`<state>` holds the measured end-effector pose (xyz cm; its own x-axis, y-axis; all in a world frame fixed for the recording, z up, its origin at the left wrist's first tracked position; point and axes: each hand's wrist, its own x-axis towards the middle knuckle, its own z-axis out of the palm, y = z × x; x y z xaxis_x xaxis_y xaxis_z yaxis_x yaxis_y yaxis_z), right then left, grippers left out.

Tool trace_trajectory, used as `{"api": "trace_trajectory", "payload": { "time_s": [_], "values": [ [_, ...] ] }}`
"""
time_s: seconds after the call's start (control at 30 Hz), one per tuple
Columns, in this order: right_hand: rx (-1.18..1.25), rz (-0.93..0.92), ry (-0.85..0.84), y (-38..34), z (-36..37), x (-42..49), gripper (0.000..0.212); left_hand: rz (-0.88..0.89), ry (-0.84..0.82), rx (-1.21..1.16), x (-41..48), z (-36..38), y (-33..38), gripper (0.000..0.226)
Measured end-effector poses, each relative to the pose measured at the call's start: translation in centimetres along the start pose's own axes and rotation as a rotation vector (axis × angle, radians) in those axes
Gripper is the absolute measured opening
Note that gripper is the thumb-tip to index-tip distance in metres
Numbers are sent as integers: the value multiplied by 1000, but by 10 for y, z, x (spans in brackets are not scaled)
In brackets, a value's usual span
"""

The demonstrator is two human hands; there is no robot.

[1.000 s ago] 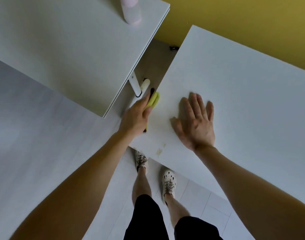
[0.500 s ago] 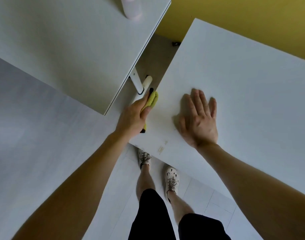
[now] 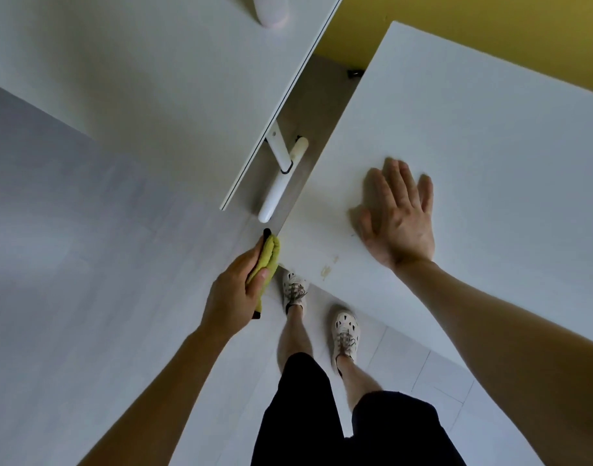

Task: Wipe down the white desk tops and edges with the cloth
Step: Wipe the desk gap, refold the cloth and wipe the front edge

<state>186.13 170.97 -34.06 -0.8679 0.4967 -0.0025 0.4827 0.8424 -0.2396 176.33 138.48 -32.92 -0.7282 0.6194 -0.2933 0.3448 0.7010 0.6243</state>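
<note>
My left hand [image 3: 232,297] grips a folded yellow-green cloth [image 3: 267,257] and holds it against the near left corner of the right white desk [image 3: 473,136], at its edge. My right hand [image 3: 401,220] lies flat on that desk top, fingers straight and spread, a little right of the cloth. A small yellowish stain [image 3: 327,269] marks the desk top near the front edge, between my hands. A second white desk [image 3: 137,79] stands at the upper left, and a third white surface [image 3: 69,264] fills the left side under my left arm.
A pale pink bottle [image 3: 269,10] stands on the upper left desk. A white desk leg and foot bar [image 3: 281,173] show in the gap between the desks. My feet in white shoes [image 3: 345,331] stand on the tiled floor. A yellow wall [image 3: 490,31] is behind.
My left hand has drawn the cloth back toward me along the desk's left edge, down to the near corner. My right hand stays flat on the top.
</note>
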Motion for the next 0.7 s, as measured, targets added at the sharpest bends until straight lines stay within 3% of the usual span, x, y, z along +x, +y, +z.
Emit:
{"api": "trace_trajectory", "payload": {
  "time_s": [0.07, 0.2, 0.3, 0.43, 0.53, 0.63, 0.7],
  "values": [
    [13, -6, 5, 1, 1, 1, 75, -158, 28, -109, -17, -2, -6, 55],
    [33, 4, -16, 4, 3, 3, 75, -640, 201, -453, -29, -23, 16, 49],
    [17, 14, -80, 1, 0, 1, 74, -641, 167, -598, -25, -54, 36, 39],
    [91, 103, -217, -7, -35, 12, 61, -611, 55, -814, 3, -93, 65, 46],
    [501, 272, -320, -30, -83, 3, 31, -598, -61, -1028, 36, -104, 93, 65],
    [1151, 502, -442, -63, -117, -27, 68, -507, -237, -1025, 70, -96, 131, 32],
    [1317, 549, -423, -78, -119, -41, 70, -451, -360, -998, 91, -82, 154, 25]
  ]
}}
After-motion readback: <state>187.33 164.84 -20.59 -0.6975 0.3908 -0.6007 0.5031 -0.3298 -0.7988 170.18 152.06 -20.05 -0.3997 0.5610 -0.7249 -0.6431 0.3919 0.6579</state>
